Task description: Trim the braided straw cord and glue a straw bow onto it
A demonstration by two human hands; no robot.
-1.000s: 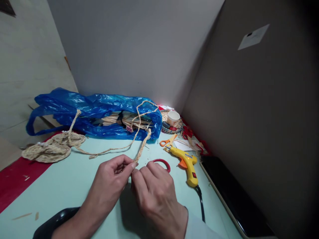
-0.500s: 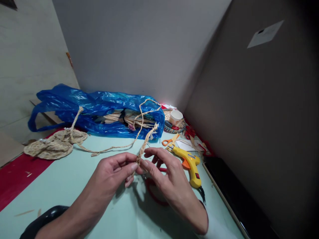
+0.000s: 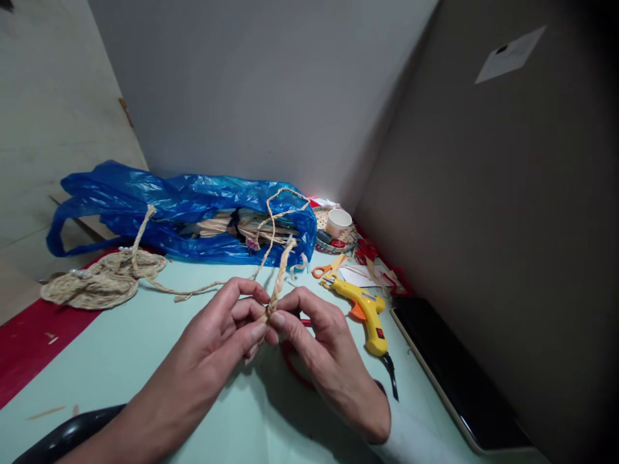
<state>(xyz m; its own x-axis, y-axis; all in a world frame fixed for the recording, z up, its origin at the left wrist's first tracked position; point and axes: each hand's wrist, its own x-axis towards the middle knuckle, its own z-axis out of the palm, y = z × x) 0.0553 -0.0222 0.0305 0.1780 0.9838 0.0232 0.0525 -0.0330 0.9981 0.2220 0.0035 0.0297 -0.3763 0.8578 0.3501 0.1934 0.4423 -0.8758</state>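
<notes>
A short braided straw cord (image 3: pixel 280 278) stands up between my hands, its frayed tip leaning toward the blue bag. My left hand (image 3: pixel 231 328) pinches its lower end between thumb and fingers. My right hand (image 3: pixel 314 335) grips the same spot from the other side, thumb and index finger pressed on the braid. The cord's bottom end is hidden by my fingers. Under my right hand lie red-handled scissors (image 3: pixel 290 361), mostly covered. To the right rests a yellow glue gun (image 3: pixel 370 309) with an orange trigger, close to orange-handled scissors (image 3: pixel 329 266).
A blue plastic bag (image 3: pixel 188 187) holding dried straw (image 3: pixel 222 227) lies along the back. Coiled straw pieces (image 3: pixel 97 283) sit at left, with a long thin cord (image 3: pixel 203 290) trailing rightward. A woven basket with a white cup (image 3: pixel 338 221) is behind; a black tablet-like slab (image 3: pixel 454 367) lies right.
My right index finger and thumb have closed in on the braid, and the fingers of my left hand have bunched up higher around it. The view has shifted slightly.
</notes>
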